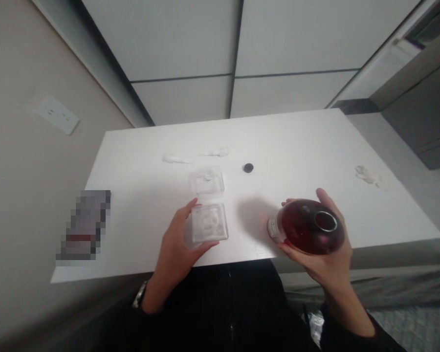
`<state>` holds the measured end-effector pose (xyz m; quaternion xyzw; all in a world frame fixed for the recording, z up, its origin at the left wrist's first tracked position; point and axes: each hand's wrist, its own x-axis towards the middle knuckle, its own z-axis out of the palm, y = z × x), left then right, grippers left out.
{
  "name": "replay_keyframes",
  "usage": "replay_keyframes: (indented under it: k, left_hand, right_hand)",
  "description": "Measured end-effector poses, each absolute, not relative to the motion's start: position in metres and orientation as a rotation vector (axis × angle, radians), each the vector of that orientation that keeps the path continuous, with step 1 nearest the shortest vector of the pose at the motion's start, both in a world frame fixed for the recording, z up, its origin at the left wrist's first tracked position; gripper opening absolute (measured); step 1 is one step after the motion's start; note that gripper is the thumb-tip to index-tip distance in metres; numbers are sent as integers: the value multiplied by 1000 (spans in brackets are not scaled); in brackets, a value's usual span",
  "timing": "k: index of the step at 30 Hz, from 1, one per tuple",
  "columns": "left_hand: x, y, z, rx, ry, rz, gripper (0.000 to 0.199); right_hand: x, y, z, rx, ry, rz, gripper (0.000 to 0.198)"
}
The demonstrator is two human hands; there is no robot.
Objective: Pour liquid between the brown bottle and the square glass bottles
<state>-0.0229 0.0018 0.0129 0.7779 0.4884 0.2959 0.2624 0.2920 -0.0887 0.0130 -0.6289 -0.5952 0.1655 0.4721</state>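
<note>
My left hand (pixel 176 239) is wrapped round a clear square container (pixel 209 222), fingers behind it and thumb along its near side. My right hand (pixel 330 264) grips a rounded bottle (pixel 302 227) of dark red liquid above the table's front part. A pale label shows at the bottle's left end, and a ring-shaped rim at its right. Whether that ring is the mouth or the base, I cannot tell. Just behind the held container sits a second clear square piece (pixel 207 181). A small round black cap (pixel 248 168) lies farther back, between the hands.
Two whitish slender things (pixel 176 159) lie toward the back of the white table (pixel 286 142). Crumpled clear or white material (pixel 368 175) rests at the right. A blurred-out flat object (pixel 84 225) is at the left edge. Cabinet panels stand behind; a wall socket (pixel 56 115) is left.
</note>
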Motion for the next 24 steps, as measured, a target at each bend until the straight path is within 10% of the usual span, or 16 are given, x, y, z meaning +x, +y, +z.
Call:
replay_keyframes:
  k: [24]
  left_hand:
    - [-6,5,5,2184,1206,743,100]
  right_hand:
    - [283,-34,67,-1383,-2134,292,72]
